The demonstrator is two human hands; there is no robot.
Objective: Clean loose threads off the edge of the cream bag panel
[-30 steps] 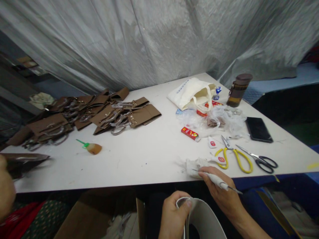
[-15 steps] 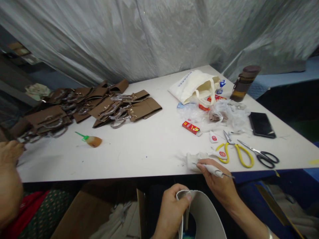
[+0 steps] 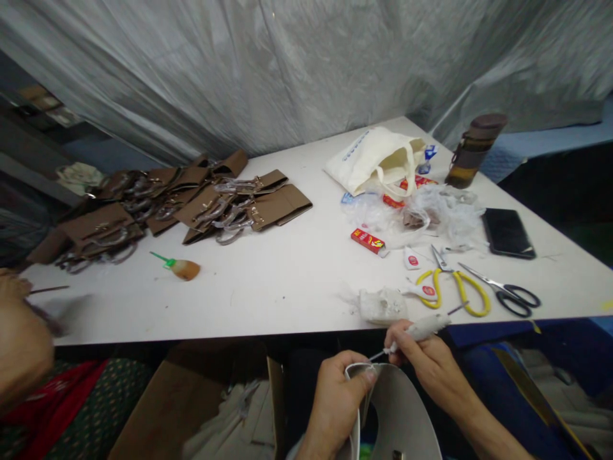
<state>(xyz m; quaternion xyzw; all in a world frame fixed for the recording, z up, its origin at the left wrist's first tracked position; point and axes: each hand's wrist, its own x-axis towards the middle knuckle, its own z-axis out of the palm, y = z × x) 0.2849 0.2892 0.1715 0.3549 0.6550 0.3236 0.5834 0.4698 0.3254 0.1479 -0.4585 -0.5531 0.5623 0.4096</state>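
Observation:
Below the table's front edge, my left hand pinches the rim of a light grey, curved bag body between thumb and fingers. My right hand is closed on a thin metal-tipped tool with a white wrapped handle. The tool's tip reaches the bag's rim close to my left thumb; whether it touches is hard to tell. A metal rod also sticks out of the handle's back end. Just beyond my right hand, a worn white pad lies at the table's edge.
Yellow-handled scissors, black-handled scissors, a phone and a bottle are at right. A cream tote lies behind plastic bags. Brown handbags and a glue bottle lie left. Another person's hand is far left.
My right hand has moved from the white pad down to the bag's rim, bringing the tool's tip there. My left hand keeps its hold. The other person's hand has shifted slightly.

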